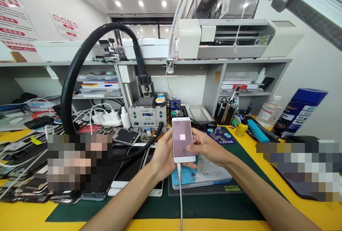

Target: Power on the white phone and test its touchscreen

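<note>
A white smartphone [183, 138] stands tilted up toward me above the bench, its screen lit pinkish with a small pale square in the middle. My left hand [163, 154] is closed round its left side and back, with fingertips showing below the lower edge. On the right side, my right hand [210, 148] holds the phone's edge, and its thumb lies over the lower right of the screen. A white charging cable [180, 191] is plugged into the bottom and runs down toward me. Beneath the hands lies a blue and white package [211, 174] on a dark perforated pad [237, 188].
Several phones [133, 165] lie left on the green mat [160, 206], beside stacked phone parts [29, 188]. Behind stands a rework station [148, 115] with a thick black hose [66, 81]. A blue spray can [299, 113], clear bottle [269, 109] and yellow bottle [242, 128] are right.
</note>
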The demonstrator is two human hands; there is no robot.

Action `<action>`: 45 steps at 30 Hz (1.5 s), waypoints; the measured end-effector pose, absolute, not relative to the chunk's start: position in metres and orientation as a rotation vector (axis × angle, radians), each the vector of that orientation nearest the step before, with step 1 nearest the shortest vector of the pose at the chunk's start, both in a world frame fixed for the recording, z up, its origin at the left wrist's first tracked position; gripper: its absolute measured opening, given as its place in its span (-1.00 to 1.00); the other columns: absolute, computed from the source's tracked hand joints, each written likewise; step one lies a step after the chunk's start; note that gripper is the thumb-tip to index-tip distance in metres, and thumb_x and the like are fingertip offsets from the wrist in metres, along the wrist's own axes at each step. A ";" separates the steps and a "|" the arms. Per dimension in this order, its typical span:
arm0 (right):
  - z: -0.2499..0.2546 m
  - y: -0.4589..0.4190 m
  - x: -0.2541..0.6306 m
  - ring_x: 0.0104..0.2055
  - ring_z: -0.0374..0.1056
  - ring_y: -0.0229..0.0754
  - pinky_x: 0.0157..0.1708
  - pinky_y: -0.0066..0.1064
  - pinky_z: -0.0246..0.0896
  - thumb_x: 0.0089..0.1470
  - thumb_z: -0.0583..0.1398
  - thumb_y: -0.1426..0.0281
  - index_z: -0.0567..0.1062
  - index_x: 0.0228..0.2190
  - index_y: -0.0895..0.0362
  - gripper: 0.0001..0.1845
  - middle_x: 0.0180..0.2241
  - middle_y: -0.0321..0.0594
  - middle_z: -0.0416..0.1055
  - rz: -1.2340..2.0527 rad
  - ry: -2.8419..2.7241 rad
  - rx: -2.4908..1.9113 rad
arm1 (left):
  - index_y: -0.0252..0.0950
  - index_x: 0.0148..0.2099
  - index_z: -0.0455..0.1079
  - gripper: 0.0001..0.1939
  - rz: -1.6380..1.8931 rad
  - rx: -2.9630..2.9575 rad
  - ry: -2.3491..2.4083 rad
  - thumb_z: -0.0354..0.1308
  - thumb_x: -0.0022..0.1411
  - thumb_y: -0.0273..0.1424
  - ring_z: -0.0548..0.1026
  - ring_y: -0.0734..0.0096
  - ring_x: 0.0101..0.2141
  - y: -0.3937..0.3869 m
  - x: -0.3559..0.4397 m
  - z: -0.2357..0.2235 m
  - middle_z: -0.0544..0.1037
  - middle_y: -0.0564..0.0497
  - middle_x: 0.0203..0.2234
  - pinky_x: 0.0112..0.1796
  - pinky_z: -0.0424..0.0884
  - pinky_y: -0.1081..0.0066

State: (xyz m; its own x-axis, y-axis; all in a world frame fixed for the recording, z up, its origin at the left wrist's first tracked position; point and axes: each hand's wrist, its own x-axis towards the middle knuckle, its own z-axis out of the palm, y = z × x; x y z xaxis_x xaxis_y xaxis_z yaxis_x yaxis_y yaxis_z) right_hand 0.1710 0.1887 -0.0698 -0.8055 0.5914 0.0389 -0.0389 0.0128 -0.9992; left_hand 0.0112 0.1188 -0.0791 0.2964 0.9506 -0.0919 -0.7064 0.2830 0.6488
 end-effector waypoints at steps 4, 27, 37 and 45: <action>-0.070 0.190 0.171 -0.21 0.38 -0.17 -0.26 -0.34 0.29 0.01 0.32 0.41 0.26 0.15 0.12 -0.31 -0.15 -0.16 0.48 1.846 -1.852 -0.584 | -0.35 0.16 0.43 -0.42 1.169 0.552 0.522 -0.05 0.39 -0.02 0.60 0.00 -0.19 0.120 0.010 -0.081 0.59 -0.29 -0.10 -0.36 0.59 0.11; -0.068 0.190 0.172 -0.15 0.43 -0.10 -0.24 -0.30 0.32 0.03 0.28 0.43 0.25 0.16 0.07 -0.34 -0.13 -0.17 0.48 1.850 -1.889 -0.616 | -0.33 0.21 0.38 -0.43 1.169 0.589 0.575 -0.04 0.39 -0.04 0.58 -0.04 -0.21 0.121 0.011 -0.081 0.52 -0.30 0.03 -0.40 0.60 -0.04; -0.064 0.186 0.172 -0.12 0.43 -0.07 -0.21 -0.28 0.33 0.02 0.29 0.41 0.27 0.11 0.09 -0.38 -0.15 -0.16 0.45 1.864 -1.861 -0.650 | -0.35 0.21 0.38 -0.44 1.163 0.575 0.552 -0.07 0.41 -0.06 0.61 -0.03 -0.24 0.121 0.009 -0.083 0.55 -0.31 0.00 -0.42 0.60 -0.05; -0.066 0.189 0.172 -0.17 0.43 -0.11 -0.23 -0.30 0.30 0.03 0.30 0.41 0.24 0.18 0.08 -0.31 -0.17 -0.17 0.49 1.885 -1.872 -0.603 | -0.40 0.18 0.40 -0.44 1.160 0.570 0.594 -0.07 0.41 -0.07 0.60 -0.01 -0.26 0.119 0.012 -0.077 0.59 -0.32 -0.12 -0.37 0.59 -0.02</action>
